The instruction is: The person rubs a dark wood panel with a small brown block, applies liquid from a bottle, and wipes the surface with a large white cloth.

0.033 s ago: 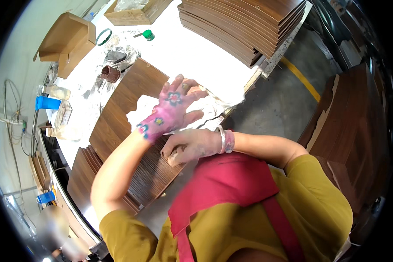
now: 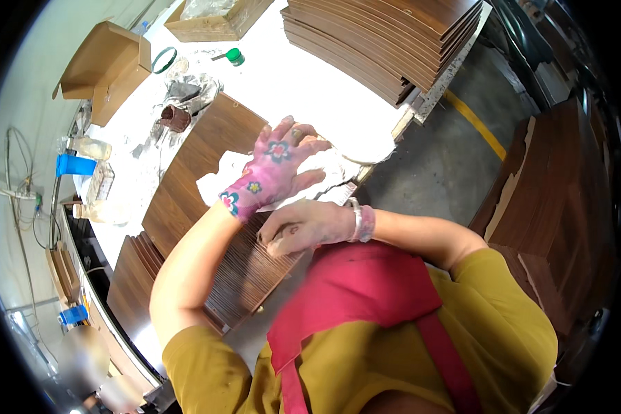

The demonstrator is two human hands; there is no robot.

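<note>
My left hand (image 2: 279, 165), in a pink flowered glove, lies with its fingers spread over a crumpled white cloth (image 2: 217, 181). The cloth rests on a dark brown wood-grain panel (image 2: 193, 155), which slants across the white table. Close below it, my right hand (image 2: 314, 222), in a pale, worn glove, curls its fingers at the near part of the panel, where the surface looks finely striped (image 2: 245, 279). Whatever those fingers enclose is hidden; something pale shows at their tips.
More brown panels (image 2: 127, 272) lie at the left, and a tall panel stack (image 2: 372, 48) stands at the far right. On the table are a cardboard box (image 2: 107, 62), a green-lidded jar (image 2: 234, 56), a brown cup (image 2: 174, 119) and a blue cup (image 2: 74, 164). Large brown boards (image 2: 545, 207) stand at right.
Both hands have shifted very slightly to the right, and the right hand shows more sharply. The white cloth's edges have moved a little.
</note>
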